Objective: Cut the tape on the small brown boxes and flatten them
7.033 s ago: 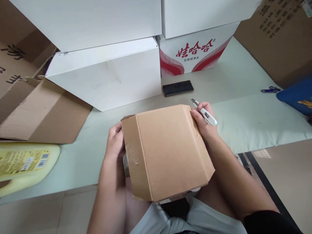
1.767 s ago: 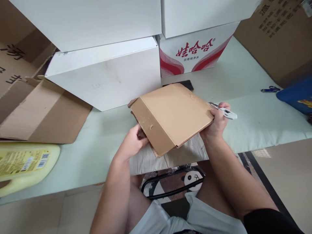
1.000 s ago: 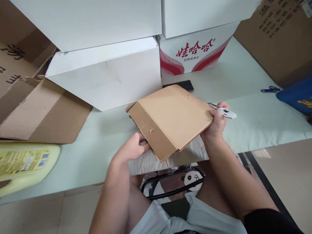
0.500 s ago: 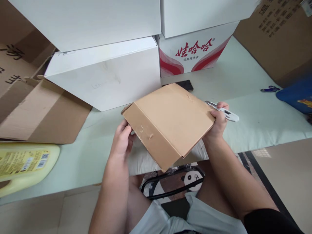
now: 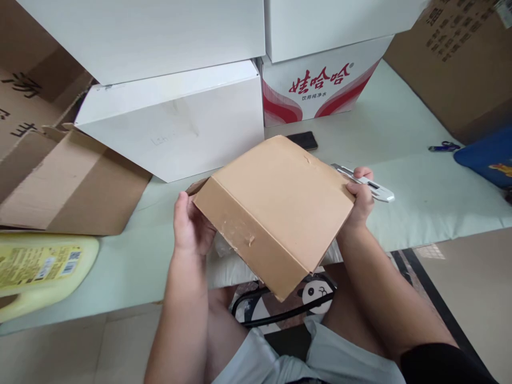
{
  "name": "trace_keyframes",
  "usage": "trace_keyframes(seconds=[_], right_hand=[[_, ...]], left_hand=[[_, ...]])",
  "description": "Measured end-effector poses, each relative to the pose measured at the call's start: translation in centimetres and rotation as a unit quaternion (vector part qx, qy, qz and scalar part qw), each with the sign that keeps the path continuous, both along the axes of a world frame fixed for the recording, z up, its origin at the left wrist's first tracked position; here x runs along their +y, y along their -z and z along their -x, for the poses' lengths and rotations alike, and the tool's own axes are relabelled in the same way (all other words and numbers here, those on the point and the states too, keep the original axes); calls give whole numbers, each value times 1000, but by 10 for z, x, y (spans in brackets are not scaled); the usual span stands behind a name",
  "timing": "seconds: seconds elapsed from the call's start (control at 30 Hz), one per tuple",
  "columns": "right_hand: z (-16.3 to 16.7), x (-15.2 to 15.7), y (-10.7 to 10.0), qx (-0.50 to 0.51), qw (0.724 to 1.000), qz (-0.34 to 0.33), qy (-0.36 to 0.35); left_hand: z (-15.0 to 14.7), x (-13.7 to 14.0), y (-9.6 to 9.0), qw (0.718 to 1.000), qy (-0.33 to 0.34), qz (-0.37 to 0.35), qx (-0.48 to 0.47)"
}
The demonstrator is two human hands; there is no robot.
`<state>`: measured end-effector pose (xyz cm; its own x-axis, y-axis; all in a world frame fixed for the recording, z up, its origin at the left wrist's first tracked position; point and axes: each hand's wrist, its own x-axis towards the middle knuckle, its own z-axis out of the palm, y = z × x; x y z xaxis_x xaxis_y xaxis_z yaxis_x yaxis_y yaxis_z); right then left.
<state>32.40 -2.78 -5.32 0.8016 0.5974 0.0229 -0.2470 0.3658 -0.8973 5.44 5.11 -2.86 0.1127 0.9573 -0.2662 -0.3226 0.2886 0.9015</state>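
Observation:
A brown cardboard box (image 5: pixel 276 202) is held tilted above the table's near edge, its side flap (image 5: pixel 248 234) angled down toward me and bearing torn tape marks. My left hand (image 5: pixel 194 221) supports its left corner, thumb raised beside the flap and fingers partly hidden behind it. At the opposite corner, my right hand (image 5: pixel 360 200) grips the box and also holds a white utility knife (image 5: pixel 378 191). The knife's metal end points left, behind the box edge. The underside and contents of the box are hidden.
White cartons (image 5: pixel 172 125) and a red-and-white carton (image 5: pixel 320 88) stand behind. A phone (image 5: pixel 304 140) lies near them. Brown cartons (image 5: pixel 76 181) and a yellow jug (image 5: pixel 44 272) are left; scissors (image 5: pixel 444 146) and a blue container (image 5: pixel 486 157) are right.
The box's flap side has swung down and slightly left, showing more of the flap. My left hand has shifted left and its thumb has lifted off the flap. The right hand keeps its grip.

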Motion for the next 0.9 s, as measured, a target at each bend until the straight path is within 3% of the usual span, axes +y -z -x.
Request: trace_keyframes(seconds=[0.1,0.3,0.5,0.63,0.9], right_hand=[[1,1,1,-10,1000,3,-28],[2,4,10,-24,998,41,-38],[0,1,17,-164,980,113,-20],[1,-1,15,-207,964,166,-23],[2,1,18,-185,973,137,-21]], left_hand=[[2,-1,1,1000,6,19,-19],[4,3,10,997,-73,39,-3],[5,2,7,996,-86,8,7],[5,-1,4,996,-81,-17,20],[4,4,10,994,-104,2,27]])
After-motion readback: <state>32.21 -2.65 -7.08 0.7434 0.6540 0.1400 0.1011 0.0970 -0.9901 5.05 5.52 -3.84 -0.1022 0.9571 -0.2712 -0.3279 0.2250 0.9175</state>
